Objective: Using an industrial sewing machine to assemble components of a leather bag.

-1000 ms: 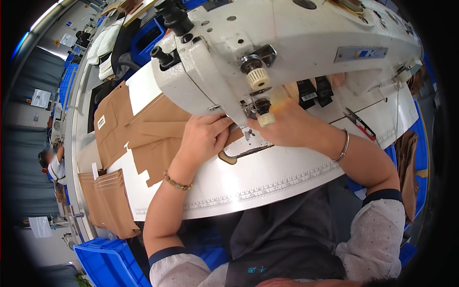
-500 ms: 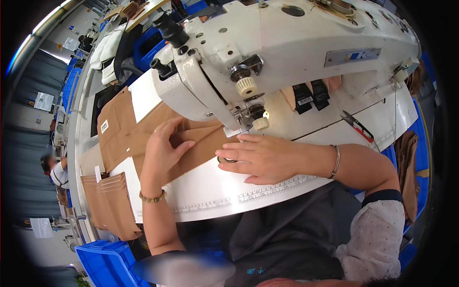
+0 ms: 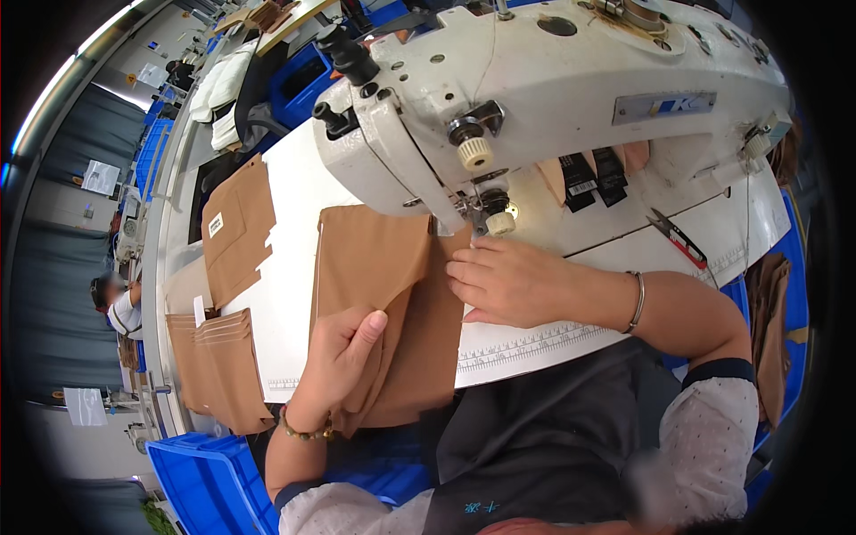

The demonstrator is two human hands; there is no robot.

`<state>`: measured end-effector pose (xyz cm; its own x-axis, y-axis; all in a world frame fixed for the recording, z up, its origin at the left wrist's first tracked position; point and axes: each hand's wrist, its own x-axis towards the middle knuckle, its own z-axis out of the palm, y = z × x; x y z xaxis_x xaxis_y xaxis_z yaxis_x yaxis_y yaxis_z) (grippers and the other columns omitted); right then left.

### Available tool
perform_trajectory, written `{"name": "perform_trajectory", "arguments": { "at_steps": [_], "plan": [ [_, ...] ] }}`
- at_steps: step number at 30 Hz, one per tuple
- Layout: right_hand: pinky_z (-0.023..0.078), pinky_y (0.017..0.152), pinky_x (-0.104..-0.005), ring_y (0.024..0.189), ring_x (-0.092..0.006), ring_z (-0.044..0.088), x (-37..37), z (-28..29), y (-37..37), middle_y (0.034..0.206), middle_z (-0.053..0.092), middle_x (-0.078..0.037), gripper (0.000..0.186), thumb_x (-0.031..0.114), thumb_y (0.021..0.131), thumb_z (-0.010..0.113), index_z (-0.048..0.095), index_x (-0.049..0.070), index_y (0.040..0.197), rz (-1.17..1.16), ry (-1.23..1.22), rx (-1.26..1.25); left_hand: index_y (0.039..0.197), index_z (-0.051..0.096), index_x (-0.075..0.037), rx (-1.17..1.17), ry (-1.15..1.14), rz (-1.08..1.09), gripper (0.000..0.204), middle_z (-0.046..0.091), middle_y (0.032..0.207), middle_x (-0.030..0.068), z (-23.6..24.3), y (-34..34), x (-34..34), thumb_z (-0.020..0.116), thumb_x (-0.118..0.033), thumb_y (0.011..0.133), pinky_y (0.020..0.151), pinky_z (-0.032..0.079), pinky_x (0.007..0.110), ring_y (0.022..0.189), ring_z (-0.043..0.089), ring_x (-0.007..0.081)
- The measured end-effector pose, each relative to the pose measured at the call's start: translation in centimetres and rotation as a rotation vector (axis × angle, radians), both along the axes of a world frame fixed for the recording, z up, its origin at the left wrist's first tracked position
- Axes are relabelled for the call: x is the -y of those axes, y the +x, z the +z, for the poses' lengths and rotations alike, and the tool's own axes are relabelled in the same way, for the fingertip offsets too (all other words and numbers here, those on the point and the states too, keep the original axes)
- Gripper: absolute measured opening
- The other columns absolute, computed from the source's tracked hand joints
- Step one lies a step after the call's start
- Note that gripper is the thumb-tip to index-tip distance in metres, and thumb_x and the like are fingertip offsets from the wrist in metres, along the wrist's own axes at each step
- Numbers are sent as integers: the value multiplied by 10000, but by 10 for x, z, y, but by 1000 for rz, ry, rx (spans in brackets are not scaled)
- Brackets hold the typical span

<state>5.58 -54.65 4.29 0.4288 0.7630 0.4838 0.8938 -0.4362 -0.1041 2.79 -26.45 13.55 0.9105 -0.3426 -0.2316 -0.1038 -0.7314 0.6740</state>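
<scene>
A folded piece of brown fabric [image 3: 367, 254] lies on the white table left of the sewing machine's needle area [image 3: 486, 209]. Its lower part drapes over the table's near edge toward my lap. My left hand [image 3: 343, 357] is closed on a fold of this fabric, thumb on top. Close by the presser foot, my right hand [image 3: 508, 283] has its fingers bent together at the fabric's right edge, pinching it there. The fingertips partly hide that edge and the spot under the needle.
Flat brown pieces [image 3: 234, 234] and a brown stack [image 3: 218, 366] lie at the left. Red-and-black thread snips [image 3: 678, 239] rest right of my right hand, with black labels [image 3: 593, 178] behind. A blue crate [image 3: 209, 481] stands lower left. Another person [image 3: 120, 303] sits far left.
My left hand has moved toward me and closed on the fabric, which has swung round and now hangs over the near edge. My right hand's spread fingers have drawn together by the presser foot.
</scene>
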Motion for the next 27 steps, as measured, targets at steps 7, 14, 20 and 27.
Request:
{"name": "perform_trajectory", "arguments": {
  "at_steps": [7, 14, 20, 27],
  "plan": [
    [481, 826, -350, 885, -204, 606, -3, 2, 3, 902, 613, -40, 206, 296, 886, 663, 654, 90, 872, -36, 77, 143, 1019, 666, -2, 192, -52, -133, 156, 659, 774, 101, -40, 26, 29, 703, -138, 954, 606, 505, 304, 659, 632, 163],
    [461, 674, -339, 773, -198, 597, 9, -8, 3, 822, 629, -58, 145, 213, 818, 649, 654, 69, 830, -200, 58, 245, 1048, 649, 9, 209, 119, -205, 229, 645, 784, 65, -33, 24, 47, 771, -101, 888, 600, 503, 287, 632, 605, 138],
    [442, 607, -303, 740, -187, 574, 8, 3, -2, 770, 571, -39, 126, 202, 760, 652, 615, 83, 778, -180, 54, 230, 1005, 663, 18, 486, 6, -195, 238, 631, 786, 58, -46, 75, 62, 803, -117, 867, 602, 502, 288, 651, 604, 128],
    [483, 613, -297, 728, -183, 568, 4, -3, -1, 765, 556, -38, 124, 157, 720, 626, 607, 51, 781, 51, 160, 284, 970, 657, 2, 342, -55, -151, 250, 627, 770, 12, -64, 76, 72, 840, -96, 830, 608, 469, 252, 650, 526, 88]
  ]
}}
